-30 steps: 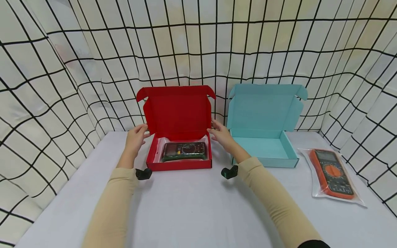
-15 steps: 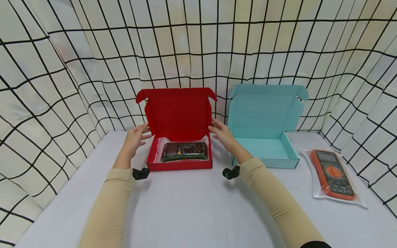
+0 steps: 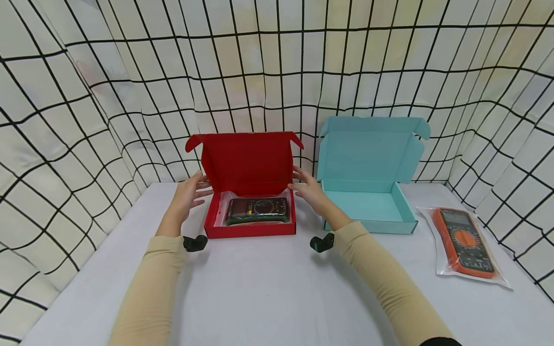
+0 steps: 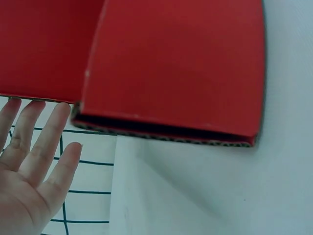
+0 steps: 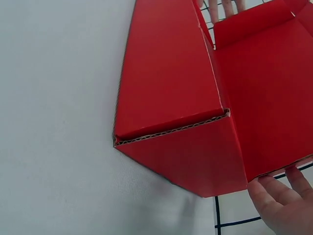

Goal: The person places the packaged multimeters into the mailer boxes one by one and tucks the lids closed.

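Note:
A red cardboard box point(image 3: 249, 231) stands on the table with its lid point(image 3: 248, 163) raised. Inside lies a dark multimeter point(image 3: 258, 211) wrapped in clear plastic. My left hand point(image 3: 185, 196) is at the left side of the lid, fingers extended and spread, their tips point(image 4: 61, 108) right at its edge in the left wrist view. At the opposite side is my right hand point(image 3: 312, 193), with loosely bent fingers point(image 5: 274, 188) against the lid's edge in the right wrist view. Neither hand wraps round the lid.
To the right stands a light blue box point(image 3: 368, 226) with its lid up. An orange multimeter point(image 3: 465, 242) in a clear plastic bag lies at the far right of the white table point(image 3: 259, 293). Black netting point(image 3: 277, 74) over white cloth surrounds the table.
The red lid's top edge has come down in the head view as the lid tilts. My left fingers have spread and straightened a little. The multimeters and the blue box have stayed put.

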A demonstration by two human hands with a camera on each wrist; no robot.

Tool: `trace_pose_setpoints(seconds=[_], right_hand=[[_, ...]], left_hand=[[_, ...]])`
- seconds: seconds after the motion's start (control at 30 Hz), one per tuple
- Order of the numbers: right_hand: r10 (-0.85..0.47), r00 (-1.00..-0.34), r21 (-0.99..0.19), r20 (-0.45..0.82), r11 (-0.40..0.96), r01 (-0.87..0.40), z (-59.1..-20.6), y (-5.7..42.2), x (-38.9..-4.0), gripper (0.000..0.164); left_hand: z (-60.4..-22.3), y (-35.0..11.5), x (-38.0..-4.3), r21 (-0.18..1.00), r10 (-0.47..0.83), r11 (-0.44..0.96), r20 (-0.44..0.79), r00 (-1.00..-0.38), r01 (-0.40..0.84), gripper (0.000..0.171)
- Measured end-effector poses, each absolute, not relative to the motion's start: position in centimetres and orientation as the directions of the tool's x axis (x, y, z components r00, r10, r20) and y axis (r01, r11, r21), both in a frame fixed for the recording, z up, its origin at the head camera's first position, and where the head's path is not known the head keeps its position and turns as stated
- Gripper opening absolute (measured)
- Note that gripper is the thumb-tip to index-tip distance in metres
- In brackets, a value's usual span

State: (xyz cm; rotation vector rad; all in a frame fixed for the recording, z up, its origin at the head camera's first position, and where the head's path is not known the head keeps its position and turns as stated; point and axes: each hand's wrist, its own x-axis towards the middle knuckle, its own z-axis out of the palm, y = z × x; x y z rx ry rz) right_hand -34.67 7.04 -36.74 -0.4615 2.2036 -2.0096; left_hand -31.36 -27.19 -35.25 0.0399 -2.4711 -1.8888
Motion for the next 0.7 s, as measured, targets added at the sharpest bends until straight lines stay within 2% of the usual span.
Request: trace_pose_setpoints(seconds=[0.33,0.7], right_hand=[[-0.315,-0.936,-0.972,0.157,0.120,-0.203,-37.3,7.2,-34.3,0.065],[-0.331,-0.932,-0.967,0.147,0.149,-0.205,-37.9,7.4,-34.0,0.066]], left_hand=[[-36.1,-28.0,-30.9,0.970,0.019,0.244,-0.007,-1.000,-0.003,0.076],[-36.5,-28.5,-30.8,0.970,0.081,0.242,0.001,-0.997,0.020,0.080]])
